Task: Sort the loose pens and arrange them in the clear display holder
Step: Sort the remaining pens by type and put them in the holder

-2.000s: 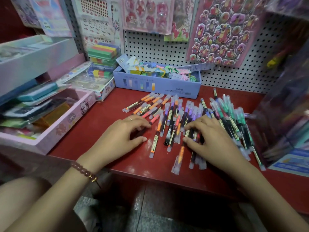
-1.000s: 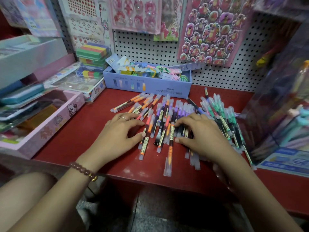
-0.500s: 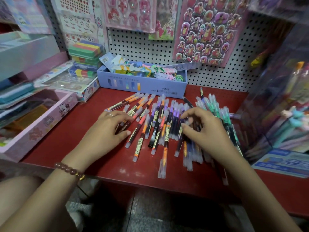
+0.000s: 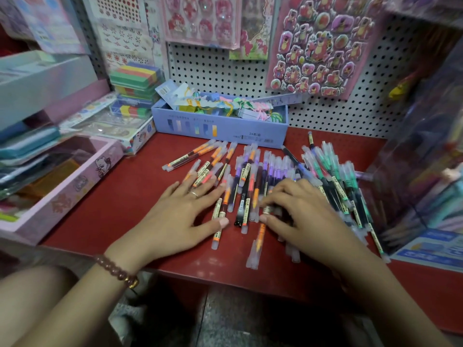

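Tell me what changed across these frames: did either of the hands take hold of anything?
The left hand uncurled and now lies flat, fingers spread, on the orange pens. The right hand kept raking the middle pens and now seems to pinch one pen between thumb and forefinger. No pen has left the red shelf; the green pens and blue box stayed put.

We are looking under soft, fairly dim overhead light. A pale sheen is glinting on the red shelf (image 4: 213,262) just nearer than the left hand (image 4: 175,221). The right hand (image 4: 304,216) and the pens (image 4: 246,196) beneath it are smearing with motion blur. Far right of it, the clear display holder (image 4: 421,159) is blurring and stretching at the edge.
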Available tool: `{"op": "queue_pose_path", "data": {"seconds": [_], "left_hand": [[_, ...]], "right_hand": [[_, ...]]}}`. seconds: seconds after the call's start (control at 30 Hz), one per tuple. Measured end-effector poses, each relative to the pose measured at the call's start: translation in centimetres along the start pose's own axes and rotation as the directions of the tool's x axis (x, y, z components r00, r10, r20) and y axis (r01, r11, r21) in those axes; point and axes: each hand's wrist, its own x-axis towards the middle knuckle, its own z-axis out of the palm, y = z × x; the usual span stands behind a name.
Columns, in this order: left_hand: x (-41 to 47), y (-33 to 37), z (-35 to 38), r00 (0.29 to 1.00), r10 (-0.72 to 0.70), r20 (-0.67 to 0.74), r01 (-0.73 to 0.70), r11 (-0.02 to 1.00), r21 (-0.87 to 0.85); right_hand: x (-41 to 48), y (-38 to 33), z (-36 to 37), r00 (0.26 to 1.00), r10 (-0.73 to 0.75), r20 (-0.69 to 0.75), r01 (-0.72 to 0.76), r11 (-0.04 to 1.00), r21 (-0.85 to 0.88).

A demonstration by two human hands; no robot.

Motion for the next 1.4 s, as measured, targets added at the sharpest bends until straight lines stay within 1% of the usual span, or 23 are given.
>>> {"op": "queue_pose_path", "data": {"seconds": [0.1,0.13,0.23,0.3,0.33,0.4,0.43,0.47,0.53,0.6,0.63,0.67,0.73,0.8,0.9,1.0,1.1,1.17,1.3,1.4], "left_hand": [[-0.2,0.4,0.0,1.000,0.024,-0.007,-0.024,1.000,0.000],[-0.2,0.3,-0.2,0.999,0.023,-0.029,-0.024,0.999,-0.028],[-0.1,-0.6,-0.6,0.988,-0.006,-0.156,-0.015,0.991,-0.134],[0.0,-1.3,-0.6,0.975,-0.052,-0.216,0.004,0.977,-0.214],[0.2,-1.7,-0.6,0.966,-0.087,-0.245,0.014,0.959,-0.284],[0.4,-2.4,-0.8,0.934,-0.192,-0.300,0.056,0.911,-0.410],[0.6,-2.8,-1.0,0.916,-0.238,-0.323,0.079,0.897,-0.436],[0.8,-3.0,-1.1,0.905,-0.261,-0.336,0.097,0.896,-0.433],[1.0,-2.7,-1.2,0.916,-0.236,-0.324,0.095,0.914,-0.395],[0.9,-1.3,-1.2,0.951,-0.143,-0.275,0.035,0.930,-0.365],[0.8,-0.5,-1.0,0.966,-0.077,-0.247,-0.011,0.941,-0.338],[0.8,0.4,-0.8,0.976,-0.005,-0.216,-0.059,0.955,-0.291],[0.6,1.8,-0.5,0.983,0.108,-0.145,-0.135,0.972,-0.192],[0.5,2.8,-0.3,0.981,0.175,-0.080,-0.186,0.969,-0.163],[0.5,4.2,0.3,0.972,0.236,0.000,-0.233,0.961,-0.151],[0.3,5.0,0.9,0.971,0.237,0.030,-0.233,0.968,-0.096],[0.1,4.8,0.8,0.975,0.222,0.028,-0.216,0.966,-0.140],[0.0,4.8,0.8,0.971,0.241,0.006,-0.237,0.959,-0.153],[0.3,5.2,1.0,0.973,0.229,-0.019,-0.229,0.960,-0.160],[0.5,5.4,1.2,0.979,0.203,-0.023,-0.204,0.975,-0.085]], "right_hand": [[0.1,0.4,0.1,0.999,0.015,-0.046,-0.016,1.000,-0.026],[0.1,0.5,0.2,0.999,0.019,-0.051,-0.020,0.999,-0.029],[0.2,0.4,0.4,0.998,0.025,-0.059,-0.029,0.998,-0.058],[0.2,0.4,0.4,0.997,0.018,-0.072,-0.022,0.998,-0.058],[0.2,0.4,0.4,0.997,0.018,-0.074,-0.022,0.998,-0.051],[0.1,0.3,0.2,0.996,0.035,-0.081,-0.038,0.999,-0.036],[0.0,0.2,0.1,0.993,0.056,-0.102,-0.059,0.998,-0.030],[0.0,0.1,-0.1,0.986,0.090,-0.137,-0.095,0.995,-0.024],[-0.4,-0.2,-0.6,0.956,0.218,-0.199,-0.224,0.974,-0.010],[-1.1,-0.6,-0.9,0.902,0.383,-0.198,-0.391,0.920,-0.004],[-1.6,-0.8,-1.0,0.893,0.419,-0.165,-0.429,0.903,-0.028],[-2.0,-1.0,-1.1,0.905,0.408,-0.117,-0.417,0.906,-0.068],[-2.7,-1.4,-1.2,0.947,0.320,-0.028,-0.321,0.941,-0.108],[-3.0,-1.5,-1.1,0.968,0.251,0.016,-0.249,0.966,-0.074],[-2.8,-1.7,-0.2,0.978,0.206,0.029,-0.205,0.978,-0.029],[-2.8,-1.6,0.7,0.987,0.162,-0.003,-0.162,0.987,0.008],[-2.9,-1.5,0.9,0.992,0.123,-0.023,-0.122,0.991,0.046],[-3.2,-1.8,1.2,0.993,0.115,-0.033,-0.114,0.993,0.036],[-3.3,-2.7,2.3,0.975,0.192,-0.110,-0.189,0.981,0.040],[-3.3,-2.8,2.8,0.944,0.214,-0.249,-0.228,0.973,-0.029]]}}
